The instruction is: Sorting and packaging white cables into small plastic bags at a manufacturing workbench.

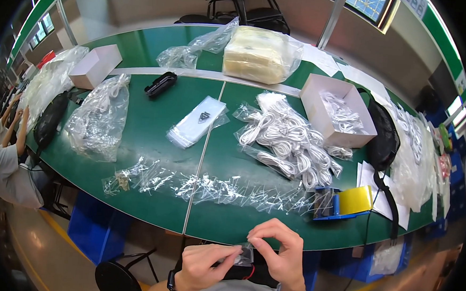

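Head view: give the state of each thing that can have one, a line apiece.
Small clear bag, held; sealed or not, unclear
Left hand, pinching the bag
Right hand, pinched shut
White cables, coiled in bundles
White box on the right, open-topped, holding cables
Flat clear bags, stacked
Thin white strips, strewn loose
Pale stack, wrapped in clear plastic
Watch, worn

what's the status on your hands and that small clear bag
Left hand: fingers pinching small clear bag. Right hand: fingers together at its upper edge. Nothing visibly in the way.
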Motion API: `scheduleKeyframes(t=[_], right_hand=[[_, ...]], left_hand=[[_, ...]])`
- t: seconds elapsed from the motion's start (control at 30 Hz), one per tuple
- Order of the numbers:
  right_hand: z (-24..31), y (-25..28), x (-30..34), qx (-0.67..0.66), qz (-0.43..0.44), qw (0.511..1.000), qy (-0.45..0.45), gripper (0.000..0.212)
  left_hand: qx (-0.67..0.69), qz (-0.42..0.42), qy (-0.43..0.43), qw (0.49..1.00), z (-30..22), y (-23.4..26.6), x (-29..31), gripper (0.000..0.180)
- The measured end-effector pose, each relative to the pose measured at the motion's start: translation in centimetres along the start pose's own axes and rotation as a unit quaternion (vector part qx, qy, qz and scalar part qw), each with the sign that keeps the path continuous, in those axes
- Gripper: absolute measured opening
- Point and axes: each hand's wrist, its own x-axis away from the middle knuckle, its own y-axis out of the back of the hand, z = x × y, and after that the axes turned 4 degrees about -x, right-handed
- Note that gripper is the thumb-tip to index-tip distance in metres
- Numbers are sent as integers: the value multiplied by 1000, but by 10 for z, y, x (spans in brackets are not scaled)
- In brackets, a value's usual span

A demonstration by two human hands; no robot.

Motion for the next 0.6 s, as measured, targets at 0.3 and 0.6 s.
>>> scheduleKeyframes(t=[0.3,0.6], right_hand=[[-10,-11,-15,28,0,999,-17,2],[-9,-2,-44,5,-60,991,-120,7]], left_hand=[[-14,-26,43,999,13,14,1,7],[-3,-48,46,998,22,19,1,8]])
